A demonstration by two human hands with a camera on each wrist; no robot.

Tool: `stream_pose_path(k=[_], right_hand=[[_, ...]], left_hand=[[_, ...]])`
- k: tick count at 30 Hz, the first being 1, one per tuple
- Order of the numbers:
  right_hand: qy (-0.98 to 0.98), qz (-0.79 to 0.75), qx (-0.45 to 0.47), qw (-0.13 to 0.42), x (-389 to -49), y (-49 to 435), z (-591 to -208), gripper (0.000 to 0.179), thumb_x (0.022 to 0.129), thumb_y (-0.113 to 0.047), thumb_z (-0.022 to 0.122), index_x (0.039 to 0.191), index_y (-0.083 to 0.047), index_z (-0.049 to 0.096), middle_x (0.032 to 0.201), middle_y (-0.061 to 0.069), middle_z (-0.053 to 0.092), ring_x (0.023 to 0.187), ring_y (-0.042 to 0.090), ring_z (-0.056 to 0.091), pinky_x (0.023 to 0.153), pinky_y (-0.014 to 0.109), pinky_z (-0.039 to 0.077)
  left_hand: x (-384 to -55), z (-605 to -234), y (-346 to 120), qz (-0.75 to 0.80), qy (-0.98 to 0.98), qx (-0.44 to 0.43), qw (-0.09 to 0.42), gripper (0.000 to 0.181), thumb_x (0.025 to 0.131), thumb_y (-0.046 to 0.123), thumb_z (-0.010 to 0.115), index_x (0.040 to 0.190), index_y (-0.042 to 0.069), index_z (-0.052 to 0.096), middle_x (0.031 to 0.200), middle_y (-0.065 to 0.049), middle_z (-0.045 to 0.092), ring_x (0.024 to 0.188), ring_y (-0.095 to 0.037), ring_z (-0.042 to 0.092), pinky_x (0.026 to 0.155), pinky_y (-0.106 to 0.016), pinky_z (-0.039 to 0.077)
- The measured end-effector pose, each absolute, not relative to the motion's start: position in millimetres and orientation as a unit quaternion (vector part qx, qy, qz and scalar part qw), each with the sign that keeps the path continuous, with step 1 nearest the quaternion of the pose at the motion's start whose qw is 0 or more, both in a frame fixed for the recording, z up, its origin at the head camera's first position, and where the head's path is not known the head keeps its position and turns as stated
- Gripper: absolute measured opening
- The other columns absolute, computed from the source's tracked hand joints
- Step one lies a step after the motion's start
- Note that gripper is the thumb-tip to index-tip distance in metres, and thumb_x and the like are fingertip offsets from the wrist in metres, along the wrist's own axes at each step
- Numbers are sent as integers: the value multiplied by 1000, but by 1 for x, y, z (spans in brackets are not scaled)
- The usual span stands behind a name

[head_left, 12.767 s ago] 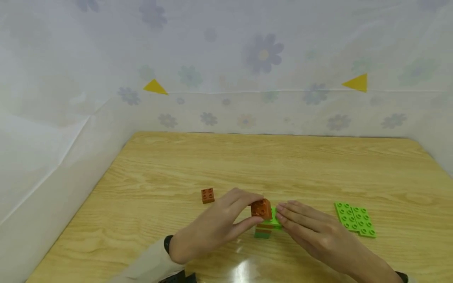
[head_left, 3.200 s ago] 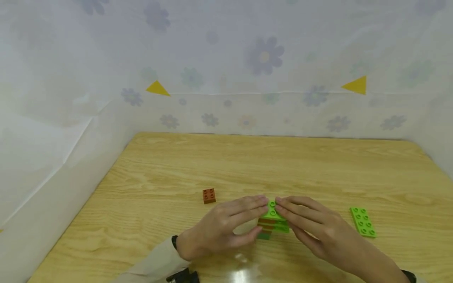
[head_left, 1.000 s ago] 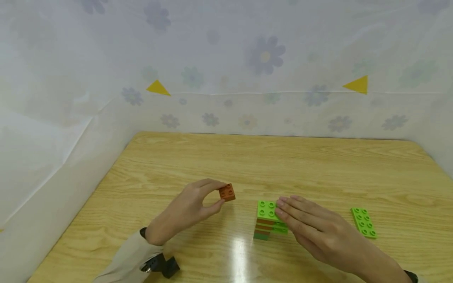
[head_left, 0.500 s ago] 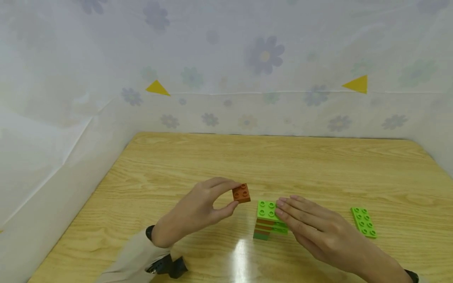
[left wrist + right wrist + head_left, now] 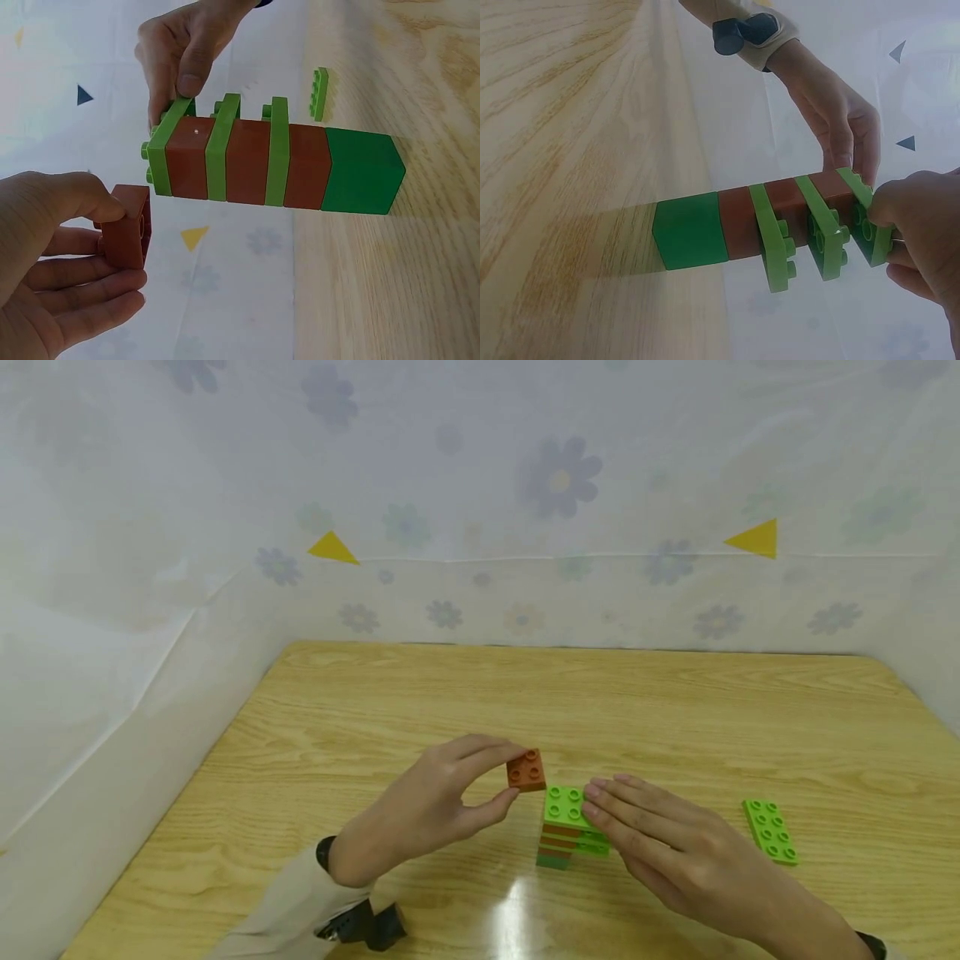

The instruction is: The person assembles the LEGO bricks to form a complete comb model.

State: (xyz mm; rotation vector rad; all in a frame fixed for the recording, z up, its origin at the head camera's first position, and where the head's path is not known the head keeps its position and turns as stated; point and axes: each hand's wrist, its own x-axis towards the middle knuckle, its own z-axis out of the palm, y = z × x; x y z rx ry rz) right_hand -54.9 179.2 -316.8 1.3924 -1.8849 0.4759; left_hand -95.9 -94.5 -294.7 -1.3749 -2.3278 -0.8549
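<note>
My left hand [image 5: 420, 802] pinches a reddish-brown square toy building brick [image 5: 527, 772] between thumb and fingers. It is held just left of and behind the tower's top, apart from it in the left wrist view. The tower stands upright: a dark green block [image 5: 364, 171] at the bottom, then brown bricks alternating with light green plates that stick out to the right. The topmost light green plate [image 5: 564, 806] shows bare studs at its left end. My right hand [image 5: 682, 852] grips that plate's overhanging end, thumb on one side in the left wrist view, covering the rest of it.
A loose light green plate [image 5: 770, 832] lies on the wooden table [image 5: 450, 693] to the right of my right hand. A black device [image 5: 367, 927] is strapped at my left wrist. Behind the table hangs a white flowered sheet [image 5: 480, 510] with yellow triangles.
Since the oldest frame, another brown brick and a light green plate have joined the tower. My left hand has picked the last loose brown brick off the table and carried it right, towards the tower.
</note>
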Motion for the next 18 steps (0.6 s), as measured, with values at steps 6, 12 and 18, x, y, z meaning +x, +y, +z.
stream_pose_path(k=[6, 12, 18], right_hand=[[-736, 185, 540, 365, -55, 180, -317, 36, 106, -14, 39, 134, 4, 54, 146, 10, 44, 136, 19, 40, 111, 26, 32], [-736, 185, 541, 362, -54, 180, -317, 37, 106, -14, 38, 134, 4, 54, 147, 10, 43, 137, 19, 40, 111, 26, 32], [-738, 183, 540, 360, -54, 180, -317, 37, 106, -15, 38, 134, 4, 54, 146, 10, 43, 137, 18, 40, 111, 25, 32]], left_hand=[[-95, -292, -92, -298, -809, -480, 158, 35, 85, 7, 73, 119, 0, 65, 112, -9, 67, 100, -18, 66, 83, -21, 54], [-93, -291, -90, -297, -807, -486, 157, 35, 86, 9, 73, 119, 1, 64, 112, -9, 67, 101, -18, 65, 86, -21, 53], [-91, -289, -88, -296, -803, -492, 160, 36, 86, 9, 73, 120, 2, 64, 112, -8, 67, 101, -16, 65, 86, -20, 52]])
